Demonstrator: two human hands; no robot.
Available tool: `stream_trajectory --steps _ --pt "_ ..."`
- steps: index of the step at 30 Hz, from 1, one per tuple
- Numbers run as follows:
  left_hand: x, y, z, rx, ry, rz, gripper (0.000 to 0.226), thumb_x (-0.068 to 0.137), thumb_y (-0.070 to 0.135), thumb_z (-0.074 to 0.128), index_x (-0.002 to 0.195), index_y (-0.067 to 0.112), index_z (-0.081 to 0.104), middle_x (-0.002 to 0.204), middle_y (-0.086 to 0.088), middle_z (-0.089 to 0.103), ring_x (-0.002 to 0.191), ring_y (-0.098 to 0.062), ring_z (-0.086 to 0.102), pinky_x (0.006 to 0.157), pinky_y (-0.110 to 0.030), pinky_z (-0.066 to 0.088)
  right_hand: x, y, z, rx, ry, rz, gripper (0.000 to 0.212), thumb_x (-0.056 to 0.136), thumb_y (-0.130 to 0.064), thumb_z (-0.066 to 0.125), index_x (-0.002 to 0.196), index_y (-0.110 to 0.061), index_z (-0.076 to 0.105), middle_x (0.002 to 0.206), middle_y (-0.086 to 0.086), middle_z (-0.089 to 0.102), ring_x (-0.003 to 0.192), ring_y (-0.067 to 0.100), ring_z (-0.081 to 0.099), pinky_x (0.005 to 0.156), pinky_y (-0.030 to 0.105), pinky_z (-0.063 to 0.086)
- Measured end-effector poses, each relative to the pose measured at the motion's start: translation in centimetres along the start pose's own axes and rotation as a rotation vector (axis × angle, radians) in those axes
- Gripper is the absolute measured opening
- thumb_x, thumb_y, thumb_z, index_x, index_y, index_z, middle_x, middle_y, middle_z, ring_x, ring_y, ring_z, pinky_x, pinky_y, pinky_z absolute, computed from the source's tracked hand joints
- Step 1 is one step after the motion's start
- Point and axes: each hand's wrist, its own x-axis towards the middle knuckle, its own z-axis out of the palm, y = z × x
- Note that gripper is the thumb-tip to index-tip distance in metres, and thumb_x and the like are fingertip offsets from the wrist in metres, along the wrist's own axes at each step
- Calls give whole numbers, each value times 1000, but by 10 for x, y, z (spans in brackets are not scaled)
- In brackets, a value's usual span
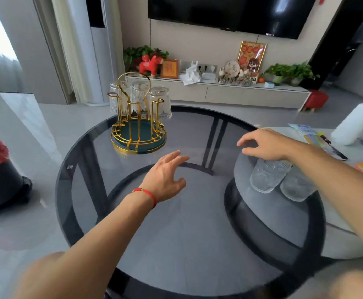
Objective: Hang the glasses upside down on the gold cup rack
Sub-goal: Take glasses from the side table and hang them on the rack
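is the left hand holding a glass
No, the left hand hovers empty and open above the glass table.

At the upper left of centre we see a gold wire rack (pixel 137 117) on a dark teal tray (pixel 140 134), holding clear ribbed glasses (pixel 140 96). The round counter (pixel 176 223) is smoky grey glass with a black rim. We note a red cord bracelet (pixel 147 194) low in the middle and a black bin (pixel 2 186) with a red liner at the left edge.

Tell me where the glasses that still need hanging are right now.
In the head view, two loose glasses sit side by side at the table's right edge, directly under the right hand.
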Motion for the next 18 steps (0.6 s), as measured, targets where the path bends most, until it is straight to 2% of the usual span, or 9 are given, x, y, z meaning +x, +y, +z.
stream_trajectory --steps 2,4,5,7,8,10,14,16,18 --pt "-7 10 14 11 -39 27 68 85 19 68 148 28 45 162 -8 35 148 -29 32 118 -42 32 -24 18 2 -75 -59 67 41 91 -46 65 131 -36 66 138 -5 65 119 20 59 101 40 47" --pt "-12 19 25 -6 -65 41 68 86 19 67 149 28 44 163 -6 34 148 -27 32 117 -39 31 -41 31 7 -108 -122 111 66 86 -60 67 146 -37 53 149 -3 55 132 22 53 109 42 43" --pt "-13 22 28 -18 -74 51 68 86 19 67 149 28 44 162 -4 34 148 -26 32 117 -38 32 -46 33 10 -101 -154 124 78 83 -63 69 152 -37 44 154 -1 48 138 24 49 111 44 42" --pt "-15 28 33 -32 -78 75 66 86 18 67 148 28 46 161 -3 37 146 -24 35 116 -36 33 -52 37 16 -104 -165 123 91 81 -56 74 159 -37 30 157 2 41 140 27 45 111 46 42" --pt "-16 30 34 -36 -67 86 65 85 18 67 147 27 48 160 -2 39 146 -24 36 115 -35 33 -53 36 18 -118 -154 117 92 81 -50 75 159 -36 29 153 3 42 137 28 46 109 46 43" --pt "-16 33 33 -41 -31 119 61 85 16 66 144 24 52 156 -3 45 143 -23 40 114 -34 36 -53 30 19 -118 -117 102 87 78 -45 78 154 -36 37 139 1 48 127 26 51 104 46 46" --pt "-13 39 26 -165 19 111 45 89 15 64 134 18 61 137 -3 62 123 -20 59 102 -32 52 -48 -4 19 17 32 13 71 66 -54 82 132 -41 59 116 -8 59 105 14 56 85 32 46" --pt "-10 44 20 -380 -18 -25 42 94 26 66 134 19 60 131 -2 65 115 -17 65 95 -29 56 -43 -27 21 200 107 -27 62 59 -64 84 115 -44 64 108 -14 65 92 4 61 76 25 46" --pt "-7 47 14 -818 -124 -238 50 94 39 67 137 16 56 128 -7 66 109 -25 70 91 -35 60 -38 -51 25 437 118 -47 60 56 -67 86 107 -40 68 105 -11 69 84 5 65 77 28 53"
